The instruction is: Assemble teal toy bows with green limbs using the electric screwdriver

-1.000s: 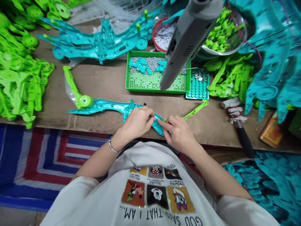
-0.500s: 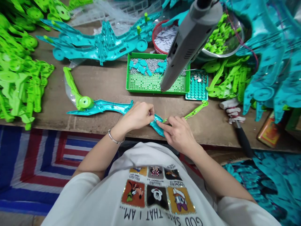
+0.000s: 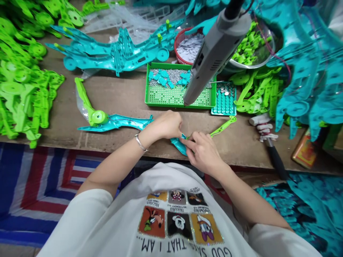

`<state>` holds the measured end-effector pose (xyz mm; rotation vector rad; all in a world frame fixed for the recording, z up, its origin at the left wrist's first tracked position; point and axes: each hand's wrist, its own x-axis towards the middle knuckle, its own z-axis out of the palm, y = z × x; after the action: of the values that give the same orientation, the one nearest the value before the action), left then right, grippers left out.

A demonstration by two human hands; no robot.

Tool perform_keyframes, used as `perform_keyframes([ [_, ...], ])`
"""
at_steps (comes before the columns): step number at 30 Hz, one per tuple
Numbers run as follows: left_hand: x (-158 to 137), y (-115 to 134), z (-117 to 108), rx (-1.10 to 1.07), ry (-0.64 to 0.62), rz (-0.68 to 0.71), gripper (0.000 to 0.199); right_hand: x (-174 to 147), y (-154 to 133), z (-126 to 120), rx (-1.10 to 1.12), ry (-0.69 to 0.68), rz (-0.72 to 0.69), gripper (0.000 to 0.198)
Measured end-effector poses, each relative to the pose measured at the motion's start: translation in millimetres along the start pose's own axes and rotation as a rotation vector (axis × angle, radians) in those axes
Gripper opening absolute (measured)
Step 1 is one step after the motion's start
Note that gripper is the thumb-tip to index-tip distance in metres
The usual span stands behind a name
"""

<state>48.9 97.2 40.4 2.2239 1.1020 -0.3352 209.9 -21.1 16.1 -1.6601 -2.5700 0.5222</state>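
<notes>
A turquoise plastic shell part (image 3: 122,122) lies lengthwise along the front of the table, with a thin dark wire running in it. A round-ended green arm (image 3: 98,117) joins its left part, and a slim green arm (image 3: 223,125) sticks out at the right. Over its right half, my left hand (image 3: 169,125) is closed in a pinch; whatever is between the fingertips is hidden. My right hand (image 3: 202,150) presses its index finger on the shell's right end, the other fingers curled around the edge.
A green tray (image 3: 179,101) of screws and turquoise bits stands ahead, beside a small turquoise tray (image 3: 223,103) of metal discs. A grey electric screwdriver (image 3: 214,53) hangs above. Green parts (image 3: 24,85) pile up left. A black-handled tool (image 3: 276,157) lies right.
My left hand has shifted slightly right and turned, its wrist rising, with the pinched fingertips now lower against the shell. My right hand has stayed nearly still.
</notes>
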Motion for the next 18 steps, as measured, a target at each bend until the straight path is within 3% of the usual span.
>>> perform_keyframes([
  [5,4,10,-10,0.167,-0.062,0.007,0.019,0,-2,0,-0.054,-0.004,-0.002,0.037],
  [10,0,0,-13,0.094,-0.122,0.099,0.014,0,-6,-2,-0.013,-0.021,0.027,0.037],
  [18,1,-2,-7,0.071,-0.069,0.073,0.011,-1,-13,-3,0.003,-0.011,0.054,0.031],
])
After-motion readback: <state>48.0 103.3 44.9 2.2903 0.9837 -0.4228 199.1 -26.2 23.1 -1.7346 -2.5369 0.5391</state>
